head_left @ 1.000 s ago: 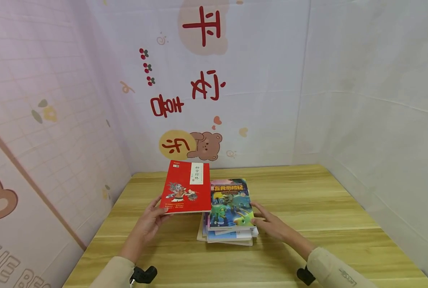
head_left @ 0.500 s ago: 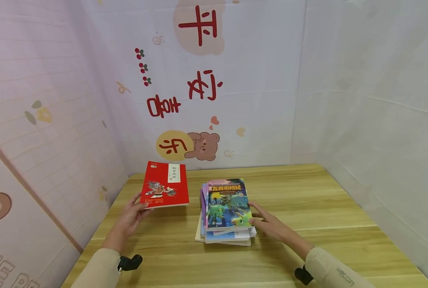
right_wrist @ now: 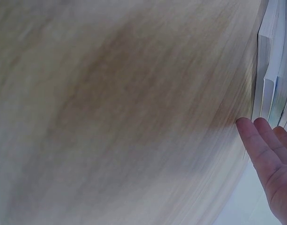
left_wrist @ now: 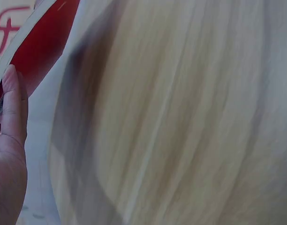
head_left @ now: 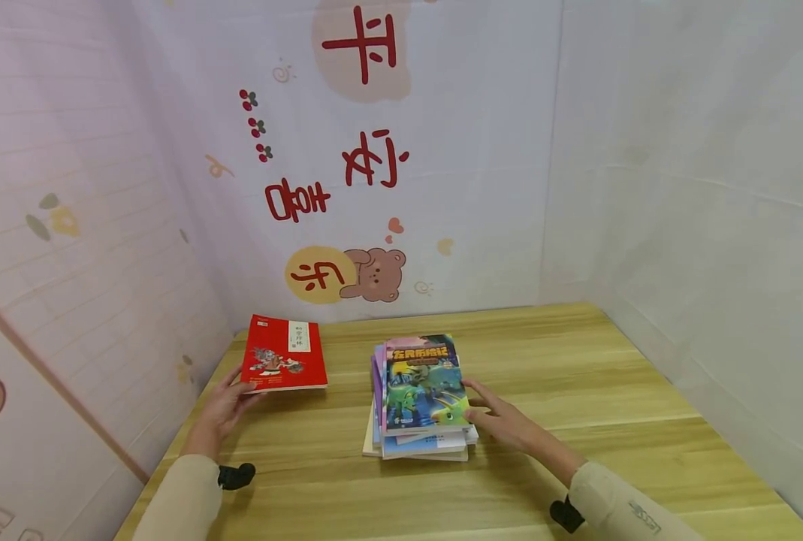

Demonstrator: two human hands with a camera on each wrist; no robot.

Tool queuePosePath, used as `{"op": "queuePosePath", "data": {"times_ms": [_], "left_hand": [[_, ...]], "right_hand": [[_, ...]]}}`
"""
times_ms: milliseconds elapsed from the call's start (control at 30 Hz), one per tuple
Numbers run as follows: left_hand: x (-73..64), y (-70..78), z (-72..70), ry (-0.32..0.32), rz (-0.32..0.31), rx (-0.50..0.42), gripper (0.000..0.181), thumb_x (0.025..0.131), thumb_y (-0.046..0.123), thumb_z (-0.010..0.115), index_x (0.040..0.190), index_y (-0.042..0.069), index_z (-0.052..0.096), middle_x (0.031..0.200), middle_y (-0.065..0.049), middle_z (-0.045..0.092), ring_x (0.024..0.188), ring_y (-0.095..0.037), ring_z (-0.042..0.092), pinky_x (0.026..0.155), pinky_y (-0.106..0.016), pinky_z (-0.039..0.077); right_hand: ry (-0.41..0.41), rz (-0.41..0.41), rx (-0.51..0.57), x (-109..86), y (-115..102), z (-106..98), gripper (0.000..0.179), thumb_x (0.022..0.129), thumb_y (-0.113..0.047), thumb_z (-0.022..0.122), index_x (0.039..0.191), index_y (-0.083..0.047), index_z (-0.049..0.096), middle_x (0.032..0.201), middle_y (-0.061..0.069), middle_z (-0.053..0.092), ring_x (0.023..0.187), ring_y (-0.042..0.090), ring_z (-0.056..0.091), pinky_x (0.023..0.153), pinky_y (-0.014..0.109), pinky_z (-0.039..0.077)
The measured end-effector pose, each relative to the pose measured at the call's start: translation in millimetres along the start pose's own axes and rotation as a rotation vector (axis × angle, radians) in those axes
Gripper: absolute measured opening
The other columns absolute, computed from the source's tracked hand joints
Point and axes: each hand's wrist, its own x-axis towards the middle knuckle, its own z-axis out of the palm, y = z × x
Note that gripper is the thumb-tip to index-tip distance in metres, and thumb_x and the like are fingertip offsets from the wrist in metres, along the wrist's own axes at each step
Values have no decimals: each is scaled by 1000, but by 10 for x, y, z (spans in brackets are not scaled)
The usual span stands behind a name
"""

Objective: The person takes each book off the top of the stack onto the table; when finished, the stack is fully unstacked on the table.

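A red book (head_left: 283, 359) with a white title label is gripped at its near left corner by my left hand (head_left: 224, 406), thumb on the cover. From the left wrist view, the fingers (left_wrist: 11, 91) lie under the book's red back cover (left_wrist: 45, 54), above the table. To the right stands a stack of several books, topped by a colourful dinosaur book (head_left: 423, 383). My right hand (head_left: 505, 424) is at the stack's right side with its fingers extended. In the right wrist view, those fingertips (right_wrist: 244, 124) are right beside the page edges (right_wrist: 270, 79) of the stacked books.
The wooden table (head_left: 543, 361) reaches back to a cloth wall (head_left: 482, 188) printed with red characters and a bear. More cloth hangs along the left and right sides. Both wrists wear a black camera mount (head_left: 236, 476).
My left hand has carried the red book leftward and lower, away from the stack, uncovering its left side. The right hand stays beside the stack. The head view has shifted slightly.
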Motion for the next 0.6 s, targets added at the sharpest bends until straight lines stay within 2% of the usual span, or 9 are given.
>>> {"op": "queuePosePath", "data": {"times_ms": [133,333,500,600], "left_hand": [[81,-29,-77,58,-33,29,73,102,-3,43,160,13,1,151,-20,24,88,-10,63,96,-37,50],[177,-51,-163,240,-27,124,66,102,0,41,159,4,8,157,-26,19,84,-5,60,88,-29,54],[259,-65,-178,353,-27,134,62,103,2,42,158,4,14,158,-24,23,101,-16,57,86,-26,55],[295,-74,-197,394,-19,132,62,104,3,43,158,3,15,158,-23,22,120,-27,51,92,-28,52]], "right_hand": [[12,-7,-8,0,13,-3,64,103,-40,52,159,-26,23,148,28,41,123,44,53,78,51,53],[5,-15,-6,5,11,13,66,102,-43,52,159,-26,22,148,28,41,123,43,53,81,50,54],[19,-5,-4,-14,-11,13,66,102,-43,53,158,-28,24,147,27,43,121,43,55,81,51,53],[20,-3,-6,-18,-8,15,65,102,-42,54,158,-28,24,147,27,43,122,43,54,82,51,53]]}}
